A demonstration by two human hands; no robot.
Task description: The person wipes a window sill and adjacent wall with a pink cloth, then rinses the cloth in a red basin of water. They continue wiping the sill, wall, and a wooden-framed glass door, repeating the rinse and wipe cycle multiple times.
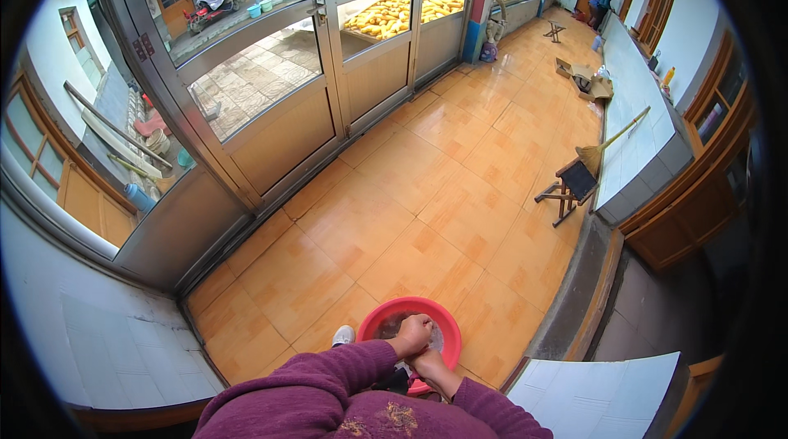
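Note:
A red plastic basin rests on the tiled floor in front of my feet, with sudsy-looking water in it. My left hand is above the basin, its fingers curled in. Just below it, my right hand reaches in from the right, and its fingers are mostly hidden near the left wrist. The wrists cross or come very close together. Whether either hand grips something small is not visible. Purple knit sleeves cover both forearms.
At the right stands a folding stool beside a straw broom. Farther off are opened cardboard boxes, another small stool and a person bending. Metal-framed glass doors line the left; corn cobs lie beyond them.

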